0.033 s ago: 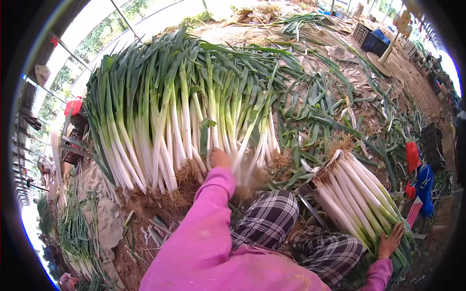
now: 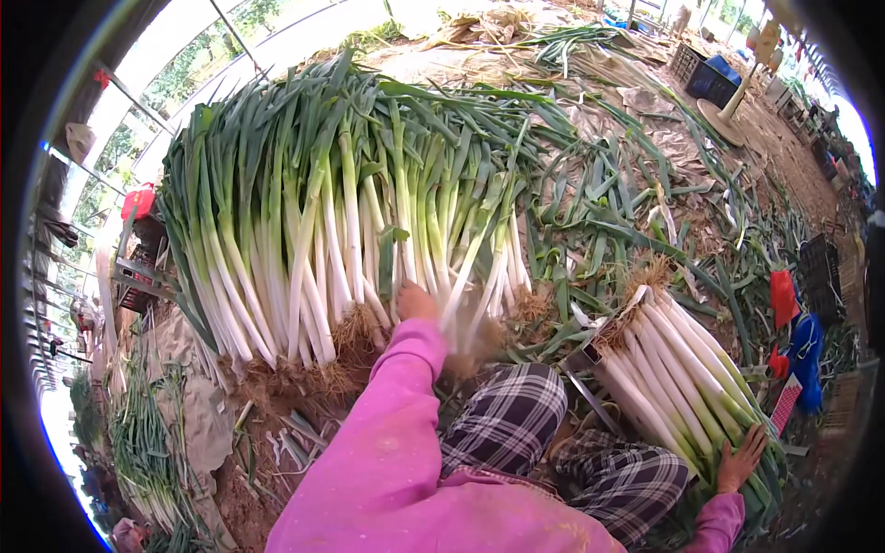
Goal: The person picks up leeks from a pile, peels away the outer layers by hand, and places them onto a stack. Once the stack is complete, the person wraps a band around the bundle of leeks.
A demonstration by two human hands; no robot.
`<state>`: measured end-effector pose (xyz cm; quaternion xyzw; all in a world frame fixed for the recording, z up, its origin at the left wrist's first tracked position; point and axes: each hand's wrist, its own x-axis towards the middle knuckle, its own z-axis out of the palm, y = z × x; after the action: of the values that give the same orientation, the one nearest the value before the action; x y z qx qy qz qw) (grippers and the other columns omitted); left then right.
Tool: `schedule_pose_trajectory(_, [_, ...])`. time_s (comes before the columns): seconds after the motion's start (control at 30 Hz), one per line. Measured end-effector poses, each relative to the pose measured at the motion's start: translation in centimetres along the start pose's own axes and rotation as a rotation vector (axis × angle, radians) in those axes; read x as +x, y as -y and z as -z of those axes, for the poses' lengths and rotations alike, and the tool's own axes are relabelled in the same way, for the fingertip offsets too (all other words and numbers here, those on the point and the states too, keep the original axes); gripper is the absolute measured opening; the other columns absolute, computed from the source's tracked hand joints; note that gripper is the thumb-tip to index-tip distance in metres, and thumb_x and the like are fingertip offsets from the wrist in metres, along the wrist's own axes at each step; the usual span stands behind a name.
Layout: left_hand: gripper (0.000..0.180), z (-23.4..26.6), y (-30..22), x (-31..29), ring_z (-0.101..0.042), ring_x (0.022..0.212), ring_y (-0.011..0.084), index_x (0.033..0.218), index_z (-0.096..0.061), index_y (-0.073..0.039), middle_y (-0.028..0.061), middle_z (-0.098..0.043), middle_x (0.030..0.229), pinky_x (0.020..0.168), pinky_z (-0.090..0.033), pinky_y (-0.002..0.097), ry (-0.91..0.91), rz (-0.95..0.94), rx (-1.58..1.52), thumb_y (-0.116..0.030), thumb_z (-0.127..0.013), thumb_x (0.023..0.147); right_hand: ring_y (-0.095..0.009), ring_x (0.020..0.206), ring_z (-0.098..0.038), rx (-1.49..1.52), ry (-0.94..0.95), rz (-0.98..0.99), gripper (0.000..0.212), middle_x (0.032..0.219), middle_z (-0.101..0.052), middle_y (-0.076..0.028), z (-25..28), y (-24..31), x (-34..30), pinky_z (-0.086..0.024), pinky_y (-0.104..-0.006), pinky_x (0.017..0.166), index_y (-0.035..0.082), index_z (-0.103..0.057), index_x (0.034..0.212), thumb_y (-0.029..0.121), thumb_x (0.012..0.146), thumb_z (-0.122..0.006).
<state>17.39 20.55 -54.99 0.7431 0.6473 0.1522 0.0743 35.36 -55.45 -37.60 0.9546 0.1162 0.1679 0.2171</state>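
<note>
My left hand reaches in among the white stalks at the front of a wide pile of leeks. Its fingers curl in at a leek stalk, their tips partly hidden. Just right of it, some brown roots look smeared. On the lower right, a bundle of leeks lies slanting beside my knee, its root ends held in a metal-edged frame. My right hand rests flat with fingers spread on the green part of that bundle.
Loose leaves litter the ground beyond the bundle. Blue twine and a red object hang at the right. More leeks lie at the lower left. A dark crate stands at the far right, near a round-based stand.
</note>
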Motion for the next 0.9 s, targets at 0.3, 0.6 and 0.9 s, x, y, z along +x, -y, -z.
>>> schedule_pose_trajectory(0.3, [0.054, 2.9, -0.8, -2.5, -0.059, 0.092, 0.0442, 0.124, -0.042, -0.001, 0.0253, -0.062, 0.1, 0.085, -0.044, 0.0478, 0.268, -0.116, -0.368, -0.02, -0.06, 0.077, -0.03, 0.142, -0.016, -0.081, 0.118, -0.07, 0.076, 0.156, -0.014, -0.003, -0.2, -0.5, 0.0, -0.026, -0.0483, 0.109, 0.017, -0.018, 0.15, 0.059, 0.091, -0.039])
schedule_pose_trajectory(0.6, [0.059, 0.7, -2.1, -6.0, -0.062, 0.087, 0.0385, 0.114, -0.05, -0.001, 0.0228, -0.062, 0.091, 0.077, -0.05, 0.0463, 0.439, -0.353, 0.036, -0.023, -0.077, 0.066, -0.033, 0.142, -0.016, 0.037, 0.049, -0.047, 0.077, 0.156, -0.015, -0.004, 0.8, -0.1, -0.3, -0.026, -0.0532, 0.107, 0.017, -0.021, 0.148, 0.052, 0.086, -0.051])
schedule_pose_trajectory(0.9, [0.049, 5.5, -5.1, -3.2, -0.065, 0.08, 0.0292, 0.105, -0.062, 0.005, 0.018, -0.066, 0.092, 0.073, -0.051, 0.0367, 1.158, -0.137, -0.807, -0.016, -0.073, 0.062, -0.033, 0.142, -0.015, 0.029, 0.141, -0.119, 0.077, 0.156, -0.014, -0.003, 1.5, 0.0, -0.3, -0.027, -0.055, 0.106, 0.02, -0.019, 0.149, 0.047, 0.087, -0.054])
